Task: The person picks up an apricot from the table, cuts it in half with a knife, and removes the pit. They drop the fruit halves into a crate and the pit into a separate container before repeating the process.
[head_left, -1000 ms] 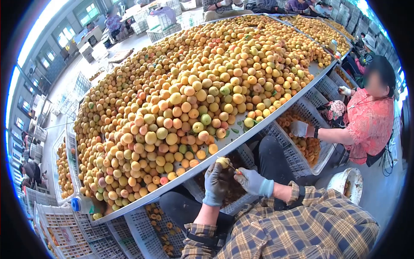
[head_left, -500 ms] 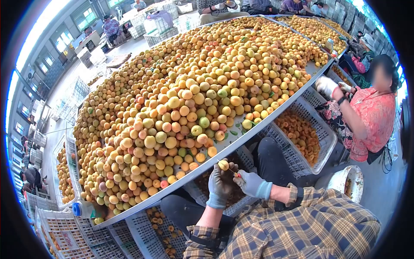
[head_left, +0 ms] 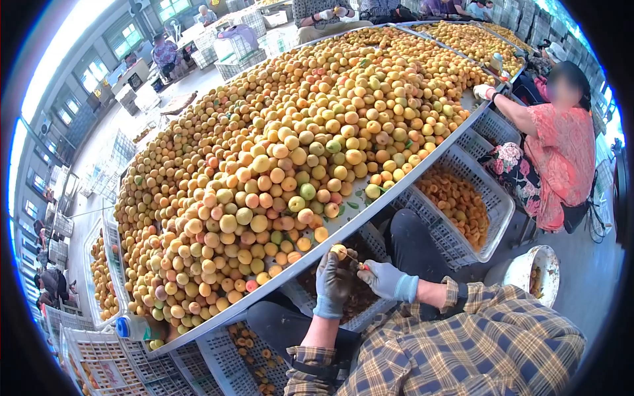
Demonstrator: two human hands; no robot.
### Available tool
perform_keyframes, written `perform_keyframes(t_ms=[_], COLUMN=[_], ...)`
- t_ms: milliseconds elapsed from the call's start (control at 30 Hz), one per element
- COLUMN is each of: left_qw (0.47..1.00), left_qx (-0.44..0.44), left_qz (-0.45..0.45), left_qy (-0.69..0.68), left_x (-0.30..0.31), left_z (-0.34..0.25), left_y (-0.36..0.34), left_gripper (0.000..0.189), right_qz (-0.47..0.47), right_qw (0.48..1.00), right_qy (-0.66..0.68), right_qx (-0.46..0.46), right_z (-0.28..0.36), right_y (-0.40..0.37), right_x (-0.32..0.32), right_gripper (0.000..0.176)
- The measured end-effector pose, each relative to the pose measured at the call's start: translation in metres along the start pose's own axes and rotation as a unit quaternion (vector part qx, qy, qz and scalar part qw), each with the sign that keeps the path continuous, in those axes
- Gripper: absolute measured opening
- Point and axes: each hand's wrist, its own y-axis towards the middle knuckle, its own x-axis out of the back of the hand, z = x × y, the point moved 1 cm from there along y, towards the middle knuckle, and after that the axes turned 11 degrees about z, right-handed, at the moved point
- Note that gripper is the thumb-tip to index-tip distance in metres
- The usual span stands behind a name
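My gloved left hand [head_left: 332,285] holds a yellow-orange fruit [head_left: 339,251] at its fingertips, just beyond the table's metal edge. Close beside it on the right, my gloved right hand [head_left: 383,280] is closed around a small tool with a red handle [head_left: 362,266], whose thin tip points towards the fruit. Below both hands sits a crate with dark contents [head_left: 356,305], partly covered by them. A large heap of whole orange and yellow fruit [head_left: 264,171] lies on the metal-edged table [head_left: 396,190].
A crate of halved fruit [head_left: 456,204] stands right of my knees, near a white bucket [head_left: 515,274]. Another crate with halves [head_left: 254,356] is at lower left. A co-worker in a coral top [head_left: 561,145] sits at right. A capped bottle [head_left: 135,327] stands at the table's left corner.
The co-worker at right has stretched an arm towards the heap. The view has shifted slightly. My hands remain together, with the fruit now sitting lower in my left fingers.
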Motion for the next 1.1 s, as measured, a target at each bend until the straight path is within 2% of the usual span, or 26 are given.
perform_keyframes(t_ms=[33, 100, 167, 233, 333, 400, 533, 600, 633, 667, 867, 933, 1100], left_qw=[1.000, 0.996, 0.997, 0.996, 0.995, 0.996, 0.999, 0.998, 0.996, 0.994, 0.992, 0.993, 0.995], left_qx=[0.001, 0.039, 0.042, 0.046, 0.077, 0.058, 0.029, 0.036, 0.010, 0.016, -0.017, 0.022, 0.040], left_qz=[0.002, -0.069, -0.058, -0.050, -0.033, -0.027, -0.014, -0.026, -0.022, -0.062, -0.050, -0.103, -0.086], left_qy=[0.002, -0.050, -0.021, 0.051, 0.058, 0.059, -0.035, 0.043, 0.084, 0.089, 0.111, -0.047, -0.038], left_x=[0.002, -0.004, -0.006, 0.001, 0.016, 0.004, 0.002, 0.000, 0.009, 0.008, 0.007, 0.026, 0.008], left_z=[0.007, 0.015, 0.012, 0.008, -0.001, 0.000, 0.019, 0.020, 0.022, 0.019, 0.013, 0.021, 0.018], left_y=[-0.001, -0.003, -0.003, -0.002, -0.003, -0.003, -0.007, -0.009, -0.008, -0.005, -0.002, -0.001, -0.005], left_gripper=[0.029, 0.030, 0.030, 0.030, 0.027, 0.026, 0.027, 0.032, 0.034, 0.036, 0.030, 0.033, 0.034], right_qz=[-0.013, -0.034, -0.053, -0.022, 0.019, -0.007, -0.054, -0.073, -0.067, -0.063, -0.019, -0.011, -0.018], right_qw=[1.000, 0.999, 0.998, 0.999, 1.000, 1.000, 0.996, 0.992, 0.994, 0.995, 0.993, 0.991, 0.988], right_qy=[-0.002, 0.000, 0.003, 0.021, 0.022, 0.002, -0.061, -0.089, -0.084, -0.079, -0.107, -0.125, -0.146], right_qx=[0.000, 0.009, 0.016, 0.027, -0.010, 0.014, -0.036, -0.054, -0.025, 0.002, -0.040, -0.056, -0.057], right_z=[-0.004, -0.015, -0.020, -0.019, 0.004, -0.003, -0.008, -0.014, -0.019, -0.021, -0.011, -0.009, -0.016], right_y=[0.001, 0.008, 0.012, 0.019, 0.016, 0.012, 0.005, 0.006, 0.010, 0.012, 0.011, 0.005, 0.006], right_x=[-0.004, -0.012, -0.014, -0.008, 0.006, 0.000, -0.009, -0.013, -0.014, -0.012, -0.010, -0.011, -0.015], right_gripper=[0.029, 0.030, 0.030, 0.032, 0.034, 0.032, 0.028, 0.024, 0.025, 0.026, 0.034, 0.034, 0.032])
